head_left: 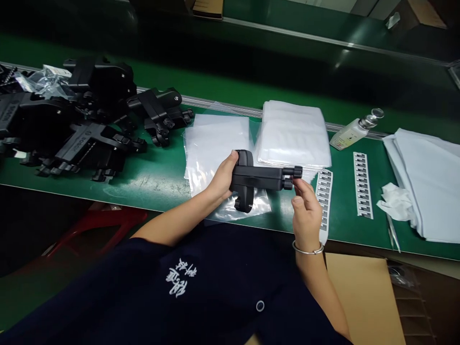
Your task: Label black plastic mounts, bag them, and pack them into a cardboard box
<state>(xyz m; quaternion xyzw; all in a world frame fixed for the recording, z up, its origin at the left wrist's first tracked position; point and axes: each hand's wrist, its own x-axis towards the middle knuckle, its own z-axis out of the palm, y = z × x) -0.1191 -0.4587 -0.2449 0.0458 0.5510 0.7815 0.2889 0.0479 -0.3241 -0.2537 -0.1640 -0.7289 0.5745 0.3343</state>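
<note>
Over the front of the bench I hold a black plastic mounting bracket (264,178) with a rounded cross-piece at one end and small knobs at the other. My left hand (223,178) is closed around the cross-piece end, thumb on top. At the knob end is my right hand (307,211), its fingertips by the knobs and its thumb standing apart from them; whether the fingertips press on a knob is hard to see. Beneath the bracket lie clear plastic bags (215,143), partly covered by it and my left hand.
Several similar black brackets (86,143) are heaped at left. A stack of bags (294,132), a pump bottle (354,132), label strips (362,184), crumpled tissue (395,201), tweezers (393,234) and white sheets (431,182) lie rightward. A cardboard box (362,297) stands below the bench edge.
</note>
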